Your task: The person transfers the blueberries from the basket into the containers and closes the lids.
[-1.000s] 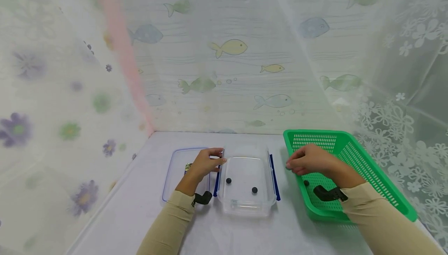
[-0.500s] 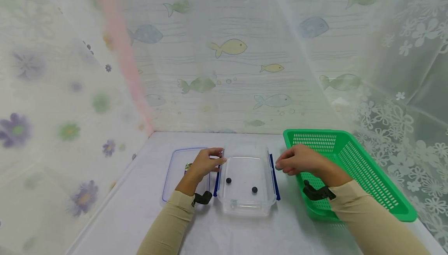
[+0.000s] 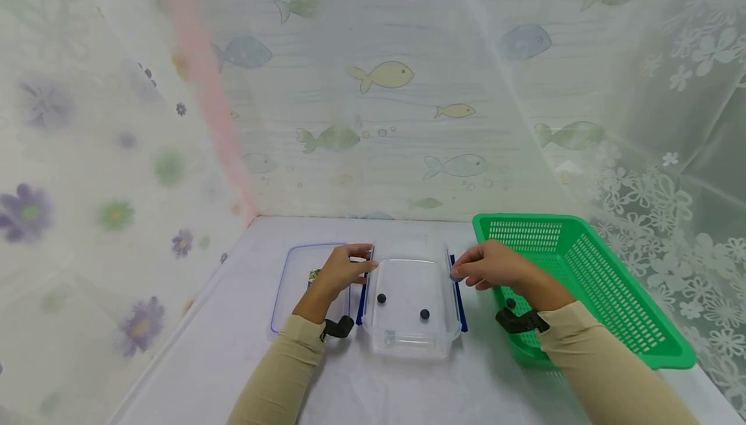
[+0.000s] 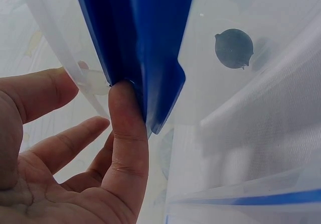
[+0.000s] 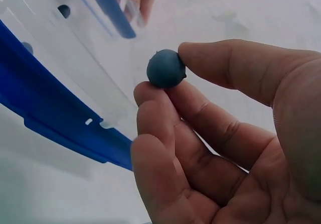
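Note:
A clear plastic food container (image 3: 408,348) with blue side clips stands in the middle, its top uncovered. Two small dark balls (image 3: 381,298) lie inside it. My left hand (image 3: 338,277) holds the container's left wall near the back, fingertips at the blue clip (image 4: 138,38). Between thumb and fingertips my right hand (image 3: 495,265) pinches a small blue-grey ball (image 5: 165,69), right beside the container's right-hand clip (image 3: 460,305). Another dark ball (image 3: 511,303) is in the green basket (image 3: 626,279), near its left side.
A clear lid (image 3: 283,295) with a blue seal lies left of the container, partly behind the left forearm. Something small and patterned (image 3: 313,276) shows on it next to the hand. A fish-print curtain (image 3: 384,120) hangs behind the white-covered table (image 3: 373,399).
The right hand has moved left from over the basket's edge to the container's right side, carrying the ball. My left hand stays on the container.

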`<move>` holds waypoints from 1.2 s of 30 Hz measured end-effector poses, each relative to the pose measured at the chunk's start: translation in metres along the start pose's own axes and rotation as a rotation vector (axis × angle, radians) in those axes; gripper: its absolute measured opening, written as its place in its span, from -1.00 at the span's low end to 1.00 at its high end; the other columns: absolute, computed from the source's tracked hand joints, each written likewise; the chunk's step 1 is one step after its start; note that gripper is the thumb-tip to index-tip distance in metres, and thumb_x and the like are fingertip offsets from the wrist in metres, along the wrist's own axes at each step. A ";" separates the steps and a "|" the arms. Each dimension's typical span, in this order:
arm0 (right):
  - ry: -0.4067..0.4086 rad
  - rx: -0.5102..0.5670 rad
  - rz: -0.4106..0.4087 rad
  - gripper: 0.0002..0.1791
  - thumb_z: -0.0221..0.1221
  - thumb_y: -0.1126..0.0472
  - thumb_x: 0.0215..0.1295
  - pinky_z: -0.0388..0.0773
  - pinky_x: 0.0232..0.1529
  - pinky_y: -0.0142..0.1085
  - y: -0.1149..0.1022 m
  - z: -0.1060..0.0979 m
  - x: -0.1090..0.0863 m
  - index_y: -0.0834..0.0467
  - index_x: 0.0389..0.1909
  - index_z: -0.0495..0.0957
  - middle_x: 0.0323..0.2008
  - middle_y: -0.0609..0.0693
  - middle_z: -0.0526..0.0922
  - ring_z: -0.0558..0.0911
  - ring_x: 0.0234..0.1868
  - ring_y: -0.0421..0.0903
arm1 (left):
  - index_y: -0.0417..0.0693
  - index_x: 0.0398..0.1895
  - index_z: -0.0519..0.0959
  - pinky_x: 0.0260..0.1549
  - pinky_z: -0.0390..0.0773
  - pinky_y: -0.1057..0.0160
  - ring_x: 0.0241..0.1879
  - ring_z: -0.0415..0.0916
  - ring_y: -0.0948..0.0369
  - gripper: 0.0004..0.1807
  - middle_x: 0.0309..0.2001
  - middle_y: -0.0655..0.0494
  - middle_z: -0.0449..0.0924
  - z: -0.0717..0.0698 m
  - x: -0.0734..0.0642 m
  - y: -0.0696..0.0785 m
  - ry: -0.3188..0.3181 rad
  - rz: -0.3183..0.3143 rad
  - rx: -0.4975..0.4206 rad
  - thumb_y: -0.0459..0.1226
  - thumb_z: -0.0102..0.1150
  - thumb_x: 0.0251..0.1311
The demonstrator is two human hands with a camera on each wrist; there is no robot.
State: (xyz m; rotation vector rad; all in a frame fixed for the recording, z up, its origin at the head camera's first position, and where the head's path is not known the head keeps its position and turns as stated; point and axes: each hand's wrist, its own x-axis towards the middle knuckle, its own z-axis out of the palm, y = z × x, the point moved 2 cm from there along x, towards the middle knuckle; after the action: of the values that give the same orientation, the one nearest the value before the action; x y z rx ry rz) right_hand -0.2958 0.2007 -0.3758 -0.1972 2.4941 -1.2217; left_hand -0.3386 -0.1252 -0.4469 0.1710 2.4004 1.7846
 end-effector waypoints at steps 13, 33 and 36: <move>0.026 0.041 0.013 -0.74 0.45 0.02 0.26 0.79 -0.13 -0.18 0.005 0.010 0.009 0.10 -0.14 0.79 -0.23 0.01 0.78 0.73 -0.14 0.08 | -0.06 0.41 0.52 -0.15 0.80 0.16 0.14 0.61 0.00 -0.40 0.26 -0.18 0.53 0.000 0.000 0.000 -0.001 -0.006 -0.003 -0.24 0.40 0.31; 0.017 0.035 -0.012 -0.69 0.45 -0.01 0.25 0.78 -0.14 -0.19 0.004 0.012 0.009 0.12 -0.13 0.79 -0.21 -0.02 0.82 0.72 -0.16 0.03 | -0.05 0.41 0.53 -0.15 0.80 0.17 0.15 0.61 -0.01 -0.40 0.23 -0.13 0.55 0.000 0.002 -0.001 0.007 -0.001 0.012 -0.23 0.41 0.31; 0.028 0.033 -0.015 -0.67 0.46 -0.02 0.24 0.78 -0.13 -0.18 0.006 0.010 0.010 0.12 -0.12 0.79 -0.21 -0.02 0.81 0.72 -0.17 0.01 | -0.04 0.41 0.53 -0.15 0.80 0.16 0.15 0.61 -0.01 -0.40 0.22 -0.11 0.56 0.000 0.003 -0.002 0.009 -0.002 0.017 -0.22 0.41 0.30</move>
State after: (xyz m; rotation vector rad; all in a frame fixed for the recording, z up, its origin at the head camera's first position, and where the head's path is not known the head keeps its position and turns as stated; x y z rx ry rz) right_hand -0.3010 0.1942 -0.3888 -0.1917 2.4989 -1.2795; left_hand -0.3413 -0.1255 -0.4487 0.1626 2.4215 1.7679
